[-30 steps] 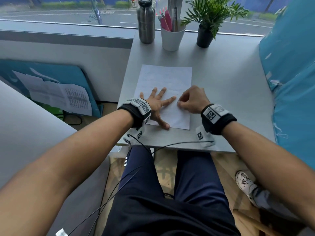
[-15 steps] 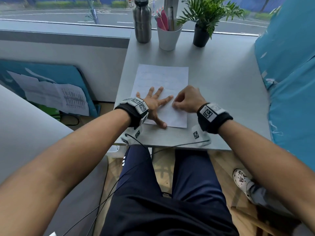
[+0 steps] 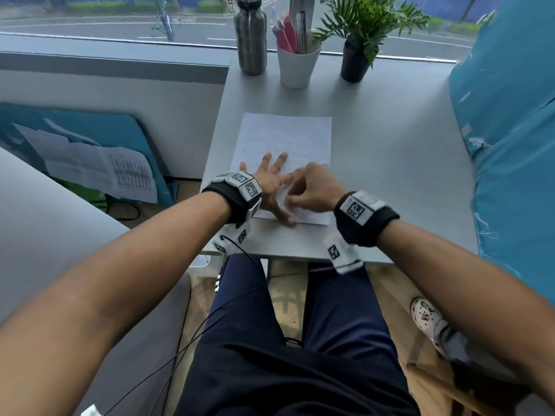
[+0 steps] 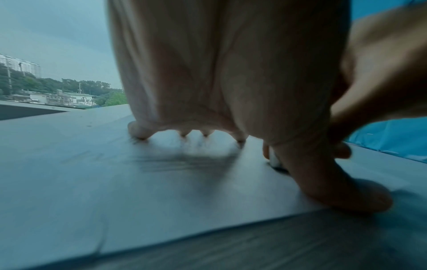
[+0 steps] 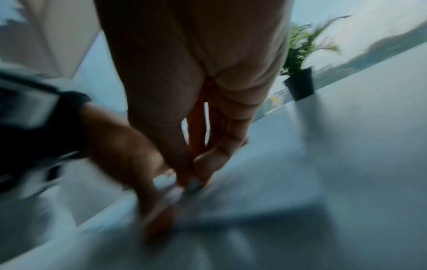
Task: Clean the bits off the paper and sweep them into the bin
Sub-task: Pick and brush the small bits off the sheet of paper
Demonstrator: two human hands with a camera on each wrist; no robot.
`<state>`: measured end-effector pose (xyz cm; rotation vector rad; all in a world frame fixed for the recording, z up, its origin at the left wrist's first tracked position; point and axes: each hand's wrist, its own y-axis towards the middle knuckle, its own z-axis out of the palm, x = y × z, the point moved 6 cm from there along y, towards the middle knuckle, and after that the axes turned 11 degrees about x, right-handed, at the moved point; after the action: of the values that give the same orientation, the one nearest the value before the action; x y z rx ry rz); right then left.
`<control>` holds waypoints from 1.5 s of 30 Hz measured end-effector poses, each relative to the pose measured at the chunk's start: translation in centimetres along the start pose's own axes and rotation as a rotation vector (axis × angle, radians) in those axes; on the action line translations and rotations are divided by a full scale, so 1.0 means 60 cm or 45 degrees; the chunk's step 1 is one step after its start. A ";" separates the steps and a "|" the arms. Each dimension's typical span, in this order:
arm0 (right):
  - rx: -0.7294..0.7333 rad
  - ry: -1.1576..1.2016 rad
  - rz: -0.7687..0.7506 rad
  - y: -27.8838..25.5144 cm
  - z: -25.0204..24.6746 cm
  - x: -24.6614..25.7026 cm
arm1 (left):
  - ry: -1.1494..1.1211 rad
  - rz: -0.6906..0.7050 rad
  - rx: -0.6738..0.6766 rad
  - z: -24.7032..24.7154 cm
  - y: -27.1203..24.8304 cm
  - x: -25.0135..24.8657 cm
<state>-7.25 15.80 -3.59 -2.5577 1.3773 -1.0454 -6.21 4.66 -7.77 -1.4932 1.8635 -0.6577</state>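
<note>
Grey table (image 3: 390, 163) by the window, one sheet of paper (image 3: 288, 136) on it.
From the head: one sheet, long axis running away toward the window; behind it one bottle (image 3: 250, 34), one cup (image 3: 297, 66), one plant (image 3: 360, 28). Left hand (image 3: 270, 184) is spread flat on the near end. Right hand (image 3: 312, 190) is curled just beside it. Left wrist: fingertips (image 4: 138, 132) press the paper, and a small white thing (image 4: 275, 160) shows in the right hand's pinch. Right wrist: blurred, so I cannot tell more.
</note>
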 end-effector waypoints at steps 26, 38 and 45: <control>-0.052 0.057 0.116 0.017 -0.019 -0.015 | -0.008 -0.002 -0.037 0.001 0.006 -0.002; -0.200 -0.038 0.192 0.031 -0.075 -0.049 | 0.029 0.139 -0.072 -0.005 -0.014 0.014; -0.040 0.006 0.053 0.008 -0.018 -0.021 | 0.039 0.096 -0.053 -0.008 -0.008 0.016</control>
<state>-8.69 16.73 -3.57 -2.5380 1.4538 -1.0322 -6.42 3.64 -7.26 -1.4382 1.9578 -0.6131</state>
